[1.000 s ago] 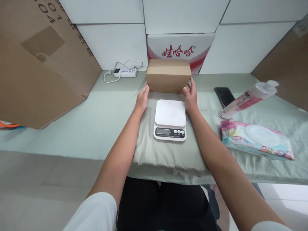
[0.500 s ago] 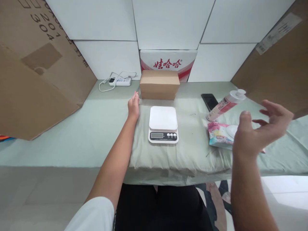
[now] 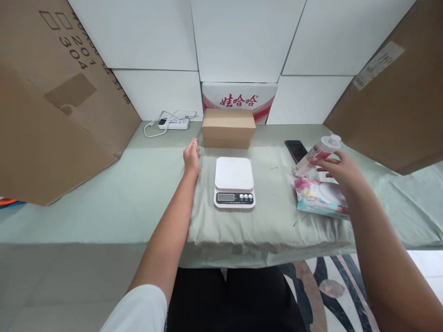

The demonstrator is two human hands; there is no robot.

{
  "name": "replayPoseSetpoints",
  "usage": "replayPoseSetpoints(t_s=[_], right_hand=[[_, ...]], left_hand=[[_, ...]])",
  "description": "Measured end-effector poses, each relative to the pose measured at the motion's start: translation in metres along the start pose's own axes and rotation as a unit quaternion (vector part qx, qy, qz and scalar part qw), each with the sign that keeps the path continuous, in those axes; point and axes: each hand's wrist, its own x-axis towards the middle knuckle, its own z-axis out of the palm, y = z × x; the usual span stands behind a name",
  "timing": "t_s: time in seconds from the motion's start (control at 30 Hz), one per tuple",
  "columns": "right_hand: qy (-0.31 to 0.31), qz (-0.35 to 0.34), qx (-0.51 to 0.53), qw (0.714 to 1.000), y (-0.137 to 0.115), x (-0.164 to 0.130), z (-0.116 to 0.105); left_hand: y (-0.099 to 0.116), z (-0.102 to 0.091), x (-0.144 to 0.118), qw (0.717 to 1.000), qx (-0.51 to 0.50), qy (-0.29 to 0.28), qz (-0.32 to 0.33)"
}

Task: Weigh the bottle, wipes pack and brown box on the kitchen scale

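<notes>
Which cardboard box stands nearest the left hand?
The small closed brown box behind the scale; the left hand lies beside it, unlike the big side cartons.

Scale (image 3: 234,180) blocks centre; bare cloth (image 3: 145,193) left

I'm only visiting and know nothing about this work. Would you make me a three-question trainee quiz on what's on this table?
1. True or false: something lies on the kitchen scale.
2. Which thing is the right hand reaching: A) phone, B) pump bottle, C) power strip?
3. What stands just behind the scale?

Key: 1. False, its platform is bare. 2. B; fingers at the bottle, grip unclear. 3. A small cardboard box; the left hand rests open near its corner.
</notes>
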Motion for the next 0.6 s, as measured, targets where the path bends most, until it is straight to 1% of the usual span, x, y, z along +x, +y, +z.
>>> replayPoseSetpoints(t_s=[0.1,0.13,0.2,0.3,0.37,0.47,0.53,0.6], right_hand=[[-0.055,0.026,0.023,0.998,-0.01,0.001,0.007],[-0.05,0.019,0.015,0.998,-0.013,-0.001,0.01],[-0.035,-0.018,-0.001,0.999,-0.022,-0.006,0.015],[0.018,-0.104,0.042,0.994,-0.04,-0.02,0.031],[0.042,-0.171,0.112,0.978,-0.055,-0.031,0.049],[0.036,-0.259,0.218,0.94,-0.074,-0.047,0.09],[0.014,-0.289,0.247,0.925,-0.082,-0.056,0.12],[-0.014,-0.298,0.248,0.922,-0.086,-0.064,0.148]], left_hand=[[0.0,0.0,0.001,1.0,0.006,-0.004,0.001],[0.0,0.0,0.001,1.0,0.005,-0.003,0.001],[0.001,0.0,0.001,1.0,-0.001,0.004,-0.002],[0.005,0.001,-0.001,1.0,-0.009,0.01,-0.007],[0.007,0.002,-0.003,1.0,-0.013,0.01,-0.011],[0.01,0.002,-0.005,1.0,-0.019,0.014,-0.014],[0.011,0.002,-0.005,1.0,-0.021,0.015,-0.014],[0.012,0.002,-0.006,1.0,-0.023,0.013,-0.015]])
